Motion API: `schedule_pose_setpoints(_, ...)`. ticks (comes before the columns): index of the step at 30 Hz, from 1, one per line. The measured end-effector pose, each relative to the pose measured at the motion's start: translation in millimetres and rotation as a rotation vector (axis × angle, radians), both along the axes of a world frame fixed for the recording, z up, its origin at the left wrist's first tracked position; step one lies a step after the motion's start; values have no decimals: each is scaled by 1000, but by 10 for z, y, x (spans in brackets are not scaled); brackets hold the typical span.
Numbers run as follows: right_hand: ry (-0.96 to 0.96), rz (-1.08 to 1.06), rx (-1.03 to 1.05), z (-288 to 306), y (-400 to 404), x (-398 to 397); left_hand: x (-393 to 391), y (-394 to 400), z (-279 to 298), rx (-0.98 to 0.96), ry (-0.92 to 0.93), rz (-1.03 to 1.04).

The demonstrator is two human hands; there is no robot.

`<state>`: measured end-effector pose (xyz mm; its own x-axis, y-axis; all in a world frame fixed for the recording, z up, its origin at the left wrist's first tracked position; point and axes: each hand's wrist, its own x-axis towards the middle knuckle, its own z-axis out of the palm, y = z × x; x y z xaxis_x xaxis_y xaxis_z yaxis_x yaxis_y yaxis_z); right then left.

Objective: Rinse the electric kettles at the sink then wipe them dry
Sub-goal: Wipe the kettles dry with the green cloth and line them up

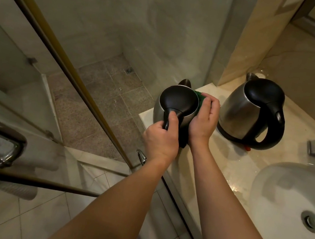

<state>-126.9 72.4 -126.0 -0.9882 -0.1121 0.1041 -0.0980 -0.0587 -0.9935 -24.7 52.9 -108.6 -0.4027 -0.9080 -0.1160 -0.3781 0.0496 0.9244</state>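
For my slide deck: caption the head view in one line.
Left hand grips kettle handle; right hand presses green cloth against its side.

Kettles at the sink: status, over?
Left hand grips near kettle handle. Right hand presses green cloth on its side. Second kettle stands apart. Nothing obstructing.

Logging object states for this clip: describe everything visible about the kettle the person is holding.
The steel kettle with the black domed lid stands upright at the left end of the pale marble counter, beside the glass shower screen. Its body looks like brushed metal, its lid is closed, and its spout points away from the camera. The left hand grips its black handle; the right hand presses a dark green cloth against its right side.
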Motion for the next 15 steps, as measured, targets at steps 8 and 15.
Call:
schedule_pose_setpoints(8, -380, -42, -66, -348, 129, 200, 4, 0, -2, 6, -13, 3)
schedule_pose_setpoints(15, -385, -168, -121, -320, 47, 348, -15, -11, 20, -42, -28, 16)
